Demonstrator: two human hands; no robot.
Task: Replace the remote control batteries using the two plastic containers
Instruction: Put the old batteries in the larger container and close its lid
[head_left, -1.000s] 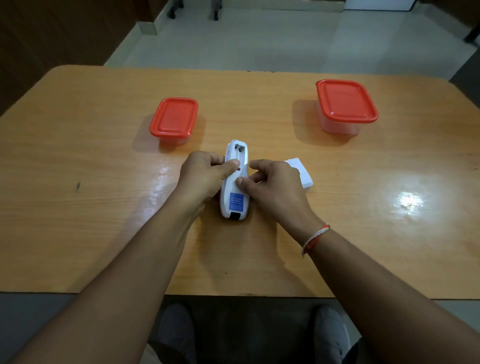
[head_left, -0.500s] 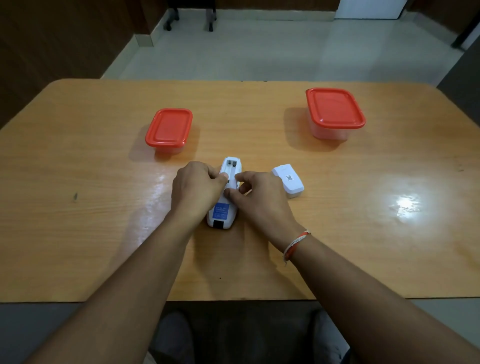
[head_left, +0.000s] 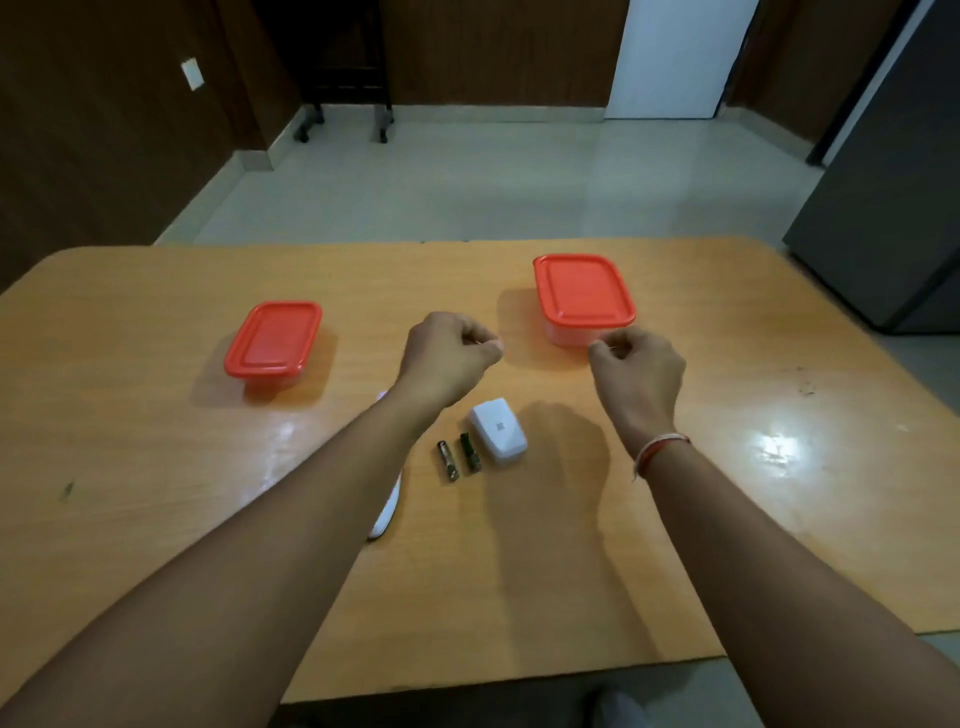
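Note:
Two batteries (head_left: 459, 457) lie side by side on the wooden table (head_left: 156, 467), next to the white battery cover (head_left: 497, 430). The white remote (head_left: 387, 512) lies mostly hidden under my left forearm. My left hand (head_left: 448, 353) hovers above the table with fingers curled and nothing seen in it. My right hand (head_left: 638, 366) is curled too, just in front of the larger red-lidded container (head_left: 582, 293). A smaller red-lidded container (head_left: 274, 339) stands at the left. Both lids are on.
The table's near edge runs along the bottom of the view. A dark cabinet (head_left: 893, 197) stands past the table's far right corner. Tiled floor and a wheeled stand (head_left: 343, 122) lie beyond the table.
Both hands let go of the remote and rose toward the larger container. Two batteries now lie on the table beside the cover. The view tilted up.

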